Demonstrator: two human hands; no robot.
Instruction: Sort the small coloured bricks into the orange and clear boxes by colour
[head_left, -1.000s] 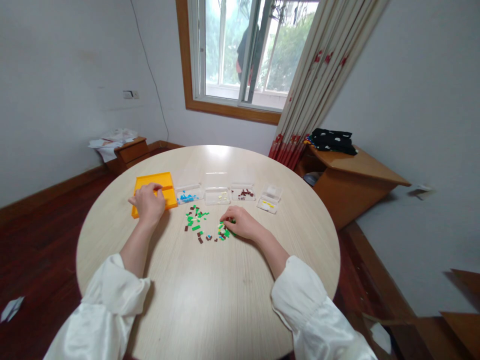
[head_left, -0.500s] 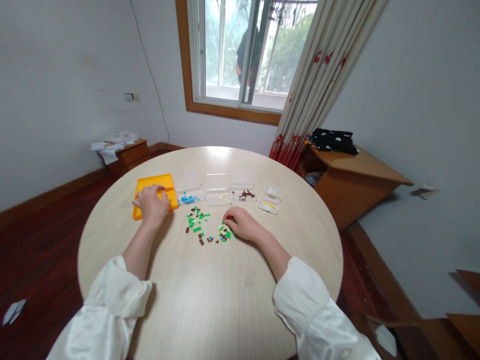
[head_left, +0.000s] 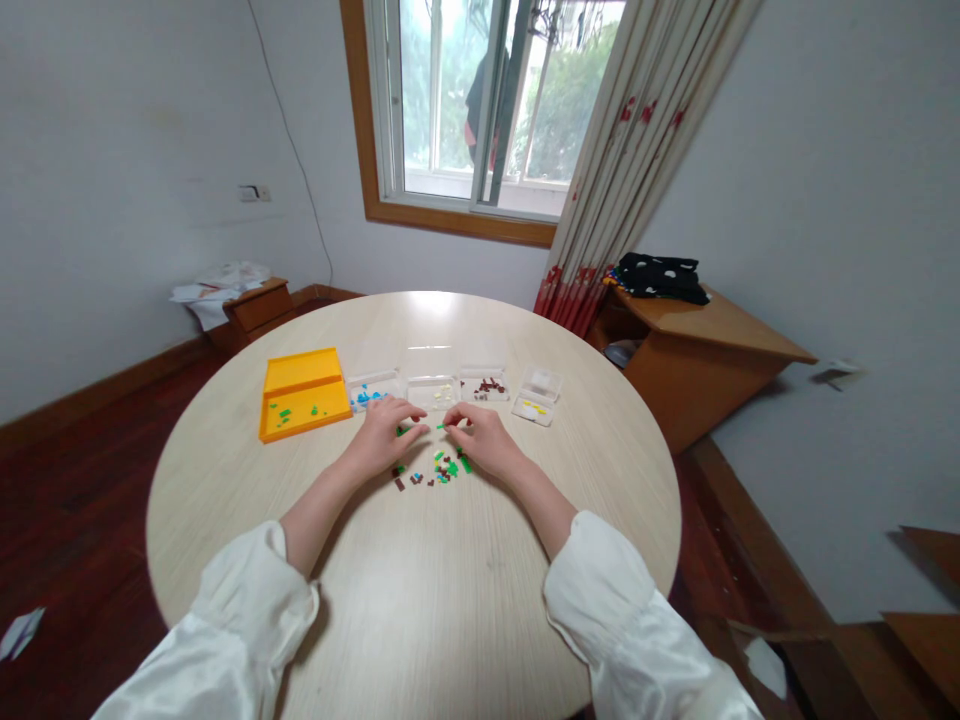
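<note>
- Green piece [head_left: 440, 427] sits at the fingertips of your right hand, over the middle of the table [head_left: 435, 590], in the gap between your two hands.
- Your right hand [head_left: 486, 440] is closed in a light pinch on that piece; thumb and forefinger point left, the back of the hand faces up, and the other fingers curl in.
- Your left hand [head_left: 381, 437] faces it with thumb and forefinger apart, their tips pointing right near the green piece; nothing shows between them.
- Both your forearms slant inward from the near corners, with the wrists almost straight and the white sleeves [head_left: 247, 590] gathered on the forearms.
- Mixed bricks [head_left: 448, 468] lie loose on the table just on your side of the hands; your left hand covers part of the spread.
- Beyond your hands stands a row of clear boxes [head_left: 420, 397] with blue, pale, brown and yellow pieces.
- To the left of the row, the orange tray [head_left: 300, 372] carries a few green bits [head_left: 285, 413] in its nearer compartment.
- Past the table you face a window [head_left: 439, 100] and a curtain [head_left: 611, 150].
</note>
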